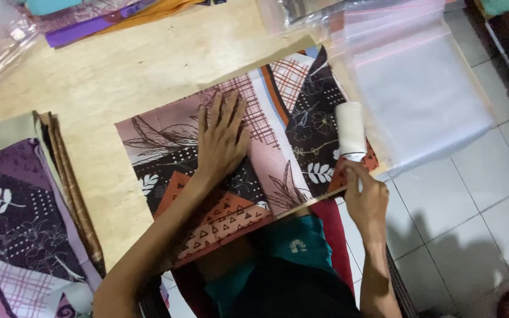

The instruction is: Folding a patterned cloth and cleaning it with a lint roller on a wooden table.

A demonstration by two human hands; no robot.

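Left hand [222, 138] lay spread, flat, on folded cloth [278, 112] as right hand [365, 197], clamped on lint roller [350, 131], cleaned it; the next stroke needed steady pressure.

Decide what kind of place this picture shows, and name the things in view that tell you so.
Probably a small textile packing workshop. A folded patterned cloth lies on a wooden table, more folded cloths are stacked beside it, and clear plastic bags lie ready. The right hand runs a lint roller over the cloth.

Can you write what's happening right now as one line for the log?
left hand: flat on patterned folded cloth | right hand: holds lint roller on the cloth | plastic bags: right of cloth | wooden table
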